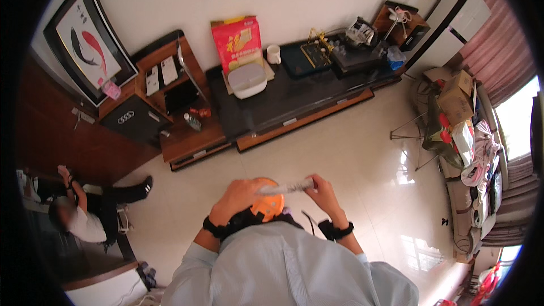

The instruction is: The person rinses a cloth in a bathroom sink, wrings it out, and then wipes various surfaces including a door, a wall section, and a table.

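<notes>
Both my hands are raised before my waist, with a long, thin whitish strip (293, 187) stretched between them. It bears dark markings; whether it is folded cloth, paper or plastic I cannot tell. My left hand (239, 196) grips its left end, with the fingertips partly hidden. At the other end, my right hand (324, 193) pinches the strip between thumb and fingers. Lower down, below my left hand and the strip, is a round orange plastic object (270, 206), possibly a stool top, partly covered by my left hand and clothing. A black band circles each wrist.
Across the tiled floor (340, 136) stands a low black-topped cabinet (293, 93) bearing a white divided container (247, 81), a red packet (237, 38) and a white mug (273, 54). A person (89, 221) sits at left. A cluttered sofa (461, 204) lines the right side.
</notes>
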The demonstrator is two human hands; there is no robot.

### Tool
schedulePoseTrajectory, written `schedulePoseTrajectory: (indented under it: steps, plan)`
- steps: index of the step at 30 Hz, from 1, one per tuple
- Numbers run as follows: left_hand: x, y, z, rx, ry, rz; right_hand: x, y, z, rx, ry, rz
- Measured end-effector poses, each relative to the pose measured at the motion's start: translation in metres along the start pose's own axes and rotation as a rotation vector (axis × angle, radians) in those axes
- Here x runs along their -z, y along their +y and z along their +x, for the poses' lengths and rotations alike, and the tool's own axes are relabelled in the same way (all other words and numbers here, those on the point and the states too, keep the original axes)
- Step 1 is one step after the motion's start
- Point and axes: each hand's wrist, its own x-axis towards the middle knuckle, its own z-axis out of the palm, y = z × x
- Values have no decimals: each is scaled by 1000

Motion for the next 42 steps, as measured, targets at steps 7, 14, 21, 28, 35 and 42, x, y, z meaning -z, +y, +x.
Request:
schedulePoseTrajectory:
  steps: [7, 14, 21, 28, 35, 42]
  plan:
    - [25, -71, 9, 56, 181, -116, -42, -27, 88, 112, -140, 116]
    - [82, -174, 7, 167, 80, -135, -112, -59, 160, 88, -238, 25]
    - [135, -272, 20, 107, 54, -134, -174, -97, 235, 58, -269, -5]
    - [144, -325, 85, 172, 117, -209, -186, -90, 286, 16, -109, 141]
    - [103, -361, 176, 316, 55, -937, -171, -22, 375, -103, -21, 548]
    - [44, -354, 262, 507, 433, -1467, -136, 39, 482, -181, -123, 603]
